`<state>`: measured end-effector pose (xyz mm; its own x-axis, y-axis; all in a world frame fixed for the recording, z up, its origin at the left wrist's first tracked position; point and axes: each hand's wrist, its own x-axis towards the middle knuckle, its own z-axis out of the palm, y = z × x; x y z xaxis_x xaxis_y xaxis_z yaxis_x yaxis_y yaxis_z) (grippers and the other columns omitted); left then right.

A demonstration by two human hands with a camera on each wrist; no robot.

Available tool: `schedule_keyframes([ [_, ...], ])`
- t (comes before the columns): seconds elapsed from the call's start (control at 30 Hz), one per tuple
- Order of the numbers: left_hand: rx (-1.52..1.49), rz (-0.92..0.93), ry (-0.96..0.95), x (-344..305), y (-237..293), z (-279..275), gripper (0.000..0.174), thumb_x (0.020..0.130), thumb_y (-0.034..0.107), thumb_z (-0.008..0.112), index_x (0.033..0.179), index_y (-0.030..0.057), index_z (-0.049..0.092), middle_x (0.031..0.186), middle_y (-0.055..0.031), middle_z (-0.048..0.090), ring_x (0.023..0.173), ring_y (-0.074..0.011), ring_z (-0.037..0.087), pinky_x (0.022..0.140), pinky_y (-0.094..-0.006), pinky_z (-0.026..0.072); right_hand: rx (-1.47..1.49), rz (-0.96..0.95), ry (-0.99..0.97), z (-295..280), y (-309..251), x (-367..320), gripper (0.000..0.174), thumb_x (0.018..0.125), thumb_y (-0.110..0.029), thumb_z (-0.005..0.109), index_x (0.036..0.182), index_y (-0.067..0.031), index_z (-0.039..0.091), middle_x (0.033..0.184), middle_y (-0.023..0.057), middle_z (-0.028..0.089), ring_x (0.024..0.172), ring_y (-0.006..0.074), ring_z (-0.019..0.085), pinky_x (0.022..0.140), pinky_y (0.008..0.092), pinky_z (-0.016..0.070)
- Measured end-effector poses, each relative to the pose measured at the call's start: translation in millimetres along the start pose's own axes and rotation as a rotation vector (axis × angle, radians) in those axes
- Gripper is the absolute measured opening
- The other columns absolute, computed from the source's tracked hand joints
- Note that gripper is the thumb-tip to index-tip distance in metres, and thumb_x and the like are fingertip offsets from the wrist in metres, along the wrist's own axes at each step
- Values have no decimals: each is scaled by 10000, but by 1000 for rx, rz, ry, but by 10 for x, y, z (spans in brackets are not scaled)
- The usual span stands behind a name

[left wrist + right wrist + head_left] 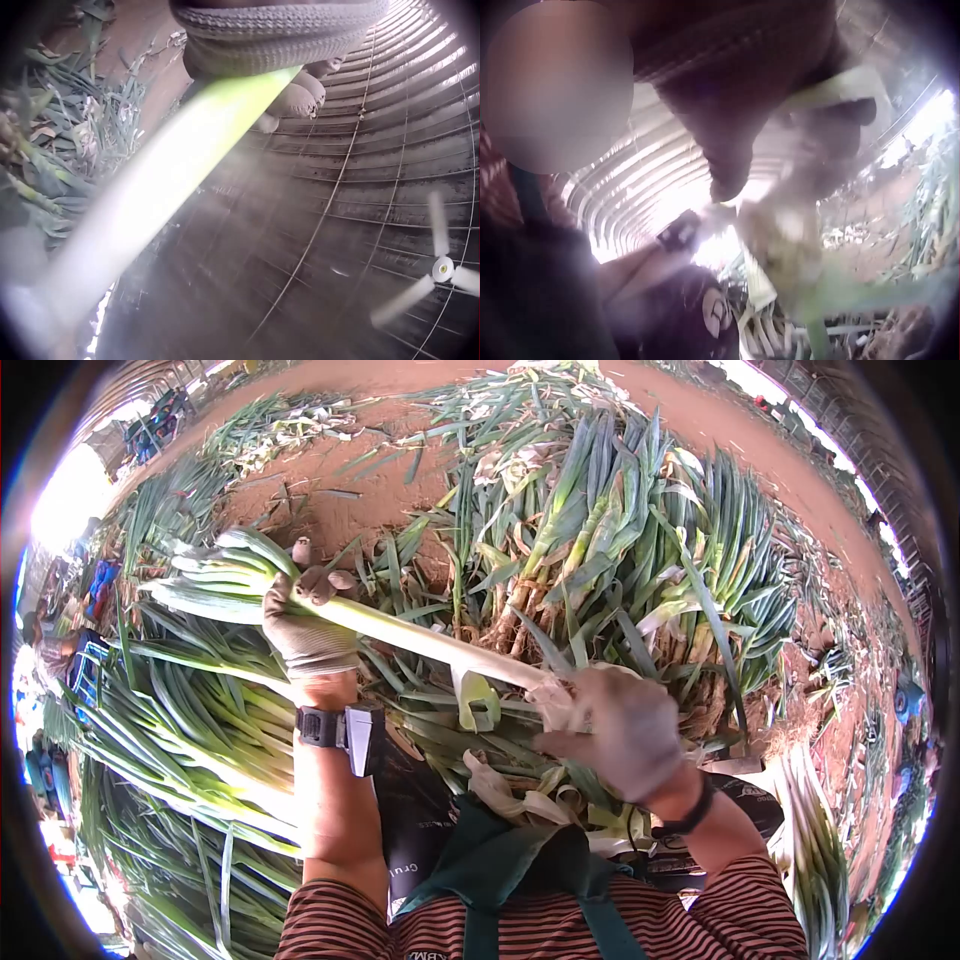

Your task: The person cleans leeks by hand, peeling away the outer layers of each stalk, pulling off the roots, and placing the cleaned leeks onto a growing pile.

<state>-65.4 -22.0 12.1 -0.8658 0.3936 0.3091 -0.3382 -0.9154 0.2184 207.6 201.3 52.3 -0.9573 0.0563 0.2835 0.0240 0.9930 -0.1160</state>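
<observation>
My gloved left hand grips a long green onion near its leaves, fingers curled round the stalk. The leaves fan out to the left, and the white shaft slopes down toward the right. A loose strip of leaf hangs from the shaft. At the pale root end my gloved right hand is blurred, its thumb standing apart from the fingers. In the right wrist view a pale strip runs along the right fingers; I cannot tell whether they hold it.
Piled green onions lie at my left. A rooted heap of green onions spreads ahead, with another bunch at the right. Peeled leaves lie on my lap. Bare reddish soil shows beyond, and a fan hangs overhead.
</observation>
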Motion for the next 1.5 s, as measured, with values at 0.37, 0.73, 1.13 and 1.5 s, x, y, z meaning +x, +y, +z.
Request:
schedule_keyframes([
  [0.37,207,41,376,92,15,-187,351,856,194,508,1084,-63,580,625,13,500,541,-159,480,721,-360,477,-354,-188,-121,238,-171,-319,195,882,-284,594,877,-89,593,722,35,555,544,198,581,518,342,453],
  [0.73,41,144,202,41,30,-182,449,865,179,443,1186,-123,531,633,-1,490,572,-147,482,757,-356,484,677,133,-275,383,472,-183,490,840,-281,735,1231,-82,517,1160,187,603,1090,270,613,881,421,486],
  [1.13,-116,200,218,-184,82,-408,410,871,211,490,1121,-98,591,587,40,485,521,-108,469,735,-345,487,1874,313,-331,436,-452,290,317,1016,-326,463,877,-56,554,590,-20,380,547,92,378,531,252,308],
  [1.5,70,-272,452,-268,173,-911,390,858,264,485,1076,-43,588,591,26,480,540,-155,462,709,-357,464,1374,558,-870,-345,66,-1044,342,975,-317,559,782,-38,605,715,24,573,653,91,492,608,262,399],
])
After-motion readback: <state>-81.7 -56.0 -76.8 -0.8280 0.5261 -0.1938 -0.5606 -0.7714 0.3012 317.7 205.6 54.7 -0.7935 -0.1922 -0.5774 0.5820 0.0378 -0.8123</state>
